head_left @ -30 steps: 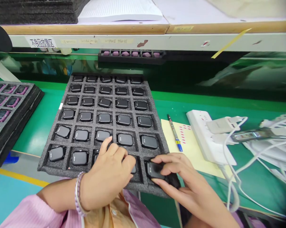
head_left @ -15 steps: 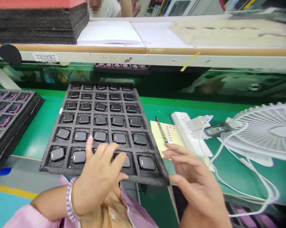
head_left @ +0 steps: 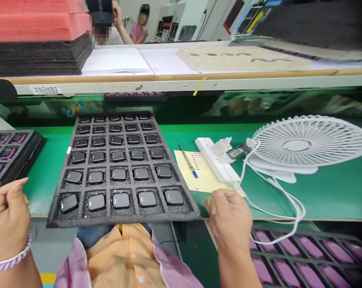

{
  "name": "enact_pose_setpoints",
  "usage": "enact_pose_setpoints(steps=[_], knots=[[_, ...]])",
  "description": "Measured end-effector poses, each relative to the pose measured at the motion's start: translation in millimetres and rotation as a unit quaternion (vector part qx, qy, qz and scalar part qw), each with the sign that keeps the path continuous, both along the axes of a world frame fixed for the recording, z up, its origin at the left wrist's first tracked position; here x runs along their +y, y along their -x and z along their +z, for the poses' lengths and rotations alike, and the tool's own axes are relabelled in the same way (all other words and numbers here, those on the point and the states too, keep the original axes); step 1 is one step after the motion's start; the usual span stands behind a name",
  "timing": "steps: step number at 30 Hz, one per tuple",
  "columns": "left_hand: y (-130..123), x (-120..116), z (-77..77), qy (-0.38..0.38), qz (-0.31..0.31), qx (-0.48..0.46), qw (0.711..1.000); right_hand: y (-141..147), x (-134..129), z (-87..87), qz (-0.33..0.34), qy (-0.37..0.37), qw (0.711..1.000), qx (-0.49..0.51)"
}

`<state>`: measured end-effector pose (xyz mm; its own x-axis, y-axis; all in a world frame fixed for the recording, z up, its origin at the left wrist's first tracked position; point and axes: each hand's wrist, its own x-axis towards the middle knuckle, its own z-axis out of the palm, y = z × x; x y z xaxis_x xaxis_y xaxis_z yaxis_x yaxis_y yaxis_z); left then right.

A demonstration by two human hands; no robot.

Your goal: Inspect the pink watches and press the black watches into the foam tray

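Observation:
A black foam tray (head_left: 123,218) lies in front of me on the green bench, its near edge jutting over my lap. Each visible pocket holds a dark, square-faced smartwatch without a strap, such as this smartwatch (head_left: 121,200) in the nearest row. My left hand (head_left: 8,216) is off the tray's left side, thumb and fingers curled together, nothing seen in them. Just right of the tray's near corner is my right hand (head_left: 229,212), closed in a loose fist. Its inner side is partly hidden, and nothing shows in it.
Stacked foam trays (head_left: 21,156) with purple-framed pieces stand left. To the right are a yellow sheet (head_left: 184,164), a pen (head_left: 188,162), a white power strip (head_left: 211,156), cables and a fan (head_left: 313,140). Purple pieces (head_left: 310,246) fill a lower tray. A shelf (head_left: 169,82) spans the back.
My left hand has left the near rows of smartwatches and moved left, its fingers now curled. My right hand has closed from open beside the tray corner. The view has shifted right.

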<state>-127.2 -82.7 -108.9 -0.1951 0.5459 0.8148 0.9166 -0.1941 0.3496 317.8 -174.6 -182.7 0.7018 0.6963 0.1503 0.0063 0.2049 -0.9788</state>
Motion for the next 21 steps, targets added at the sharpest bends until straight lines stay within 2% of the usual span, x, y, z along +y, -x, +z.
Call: enact_pose_setpoints(steps=[2,3,6,7,9,11,14,16,18,21], knots=[[6,4,-1.5,-0.032,-0.014,0.031,0.999,1,1,-0.8,-0.012,-0.016,0.999,-0.026],[9,7,-2.9,-0.014,-0.013,0.046,0.999,0,3,-2.0,-0.020,-0.025,0.999,-0.040],[13,21,-13.9,0.132,0.019,0.095,0.986,-3,7,-8.4,-0.048,-0.020,0.996,-0.074],[13,26,-20.0,0.205,0.024,0.117,0.971,-4,8,-11.1,-0.059,0.003,0.993,-0.100],[10,33,-33.8,0.349,0.027,0.154,0.924,-6,9,-16.2,-0.055,0.076,0.979,-0.183],[7,36,-45.9,0.440,0.029,0.179,0.879,-8,10,-19.6,-0.009,0.148,0.946,-0.290],[5,36,-55.5,0.457,0.040,0.185,0.869,-8,12,-21.3,0.073,0.186,0.878,-0.434],[7,34,-57.5,0.455,0.041,0.186,0.870,-8,14,-21.2,0.094,0.182,0.843,-0.498],[8,33,-58.6,0.450,0.042,0.185,0.873,-8,16,-21.3,0.096,0.174,0.827,-0.525],[9,33,-61.3,0.440,0.049,0.189,0.876,-10,17,-23.4,0.087,0.154,0.821,-0.543]])
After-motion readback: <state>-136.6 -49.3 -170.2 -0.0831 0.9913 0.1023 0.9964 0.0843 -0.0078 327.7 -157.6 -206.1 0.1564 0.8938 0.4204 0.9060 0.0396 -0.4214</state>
